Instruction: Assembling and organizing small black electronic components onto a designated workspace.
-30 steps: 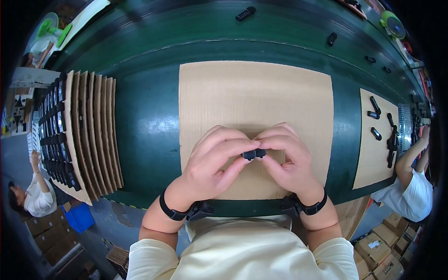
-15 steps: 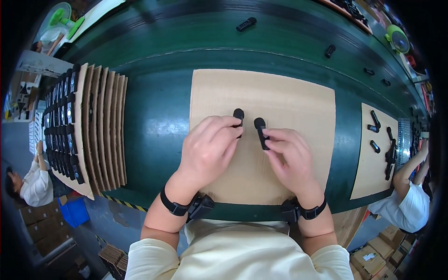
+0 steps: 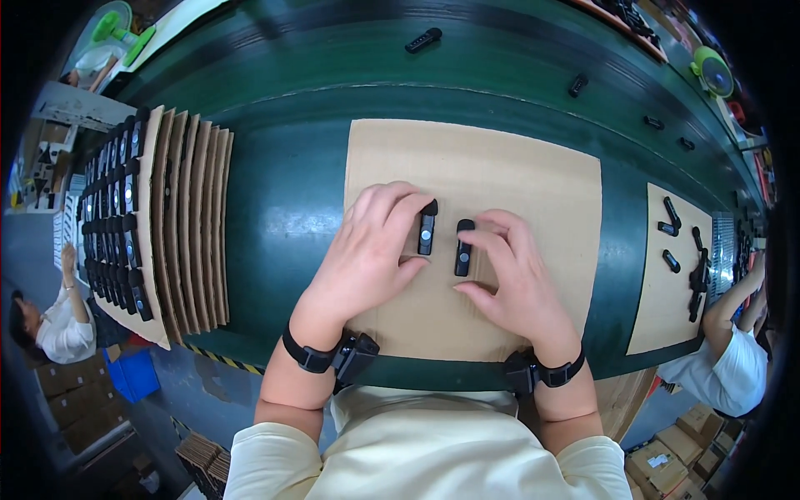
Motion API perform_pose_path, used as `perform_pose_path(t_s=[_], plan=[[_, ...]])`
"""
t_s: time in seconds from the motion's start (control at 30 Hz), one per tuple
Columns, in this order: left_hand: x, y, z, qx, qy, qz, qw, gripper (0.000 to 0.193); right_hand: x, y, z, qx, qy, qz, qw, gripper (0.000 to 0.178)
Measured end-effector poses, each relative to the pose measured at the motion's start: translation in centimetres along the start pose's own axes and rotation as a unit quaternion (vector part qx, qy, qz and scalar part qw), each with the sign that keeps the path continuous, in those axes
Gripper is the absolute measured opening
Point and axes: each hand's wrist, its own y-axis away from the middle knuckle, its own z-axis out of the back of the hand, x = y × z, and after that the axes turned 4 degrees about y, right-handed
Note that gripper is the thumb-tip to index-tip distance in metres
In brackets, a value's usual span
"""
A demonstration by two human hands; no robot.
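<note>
Two small black clip-on microphones with dark foam tops lie side by side on a flat cardboard sheet [image 3: 517,317]. Each shows a round silvery spot facing up. Around the left microphone [image 3: 426,237] curves my left hand [image 3: 367,246], its index fingertip at the foam top and its thumb close to the lower end, fingers apart. My right hand [image 3: 518,271] is beside the right microphone [image 3: 463,254]; its index fingertip touches the upper part, while the thumb stands apart below. Neither hand is gripped round its microphone. Both wrists wear black straps with a box-shaped device.
At left, upright cardboard sheets [image 3: 193,225] stand in a row, the outer one carrying several black microphones [image 3: 129,187]. Beyond my sheet, a green conveyor belt [image 3: 500,62] bears scattered microphones. Another cardboard sheet [image 3: 654,292] with microphones lies right, beside a co-worker [image 3: 725,367].
Both microphones were pinched in my fingers; now they lie with their silvery spots up, and my fingers have spread. The microphones on the belt have shifted left.
</note>
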Motion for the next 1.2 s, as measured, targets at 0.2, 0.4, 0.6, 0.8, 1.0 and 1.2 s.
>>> perform_pose_path(t_s=[0.2,0.4,0.6,0.8,1.0,1.2], plan=[[1.0,-0.6,0.4,0.020,0.031,-0.041,0.998,0.067,-0.1,-0.6,0.0,0.004,0.020,0.030,0.999,0.064],[2.2,-3.3,3.5,-0.011,-0.008,-0.068,0.998,0.065,-0.4,-0.3,0.1,0.024,0.040,0.018,0.999,0.062],[6.6,-5.2,3.8,-0.022,0.015,0.000,1.000,0.062,0.4,-0.5,0.1,0.028,0.048,0.015,0.998,0.061],[8.7,-4.6,3.8,-0.034,0.092,0.043,0.994,0.063,1.4,-1.6,1.1,0.070,0.029,-0.002,0.997,0.060],[9.6,-5.1,3.7,-0.035,0.128,0.016,0.991,0.065,1.3,-7.9,0.8,0.069,0.058,0.076,0.993,0.059],[10.3,-5.0,3.7,-0.032,0.137,0.010,0.990,0.065,-0.2,-13.0,-2.4,0.049,0.027,0.093,0.994,0.057]])
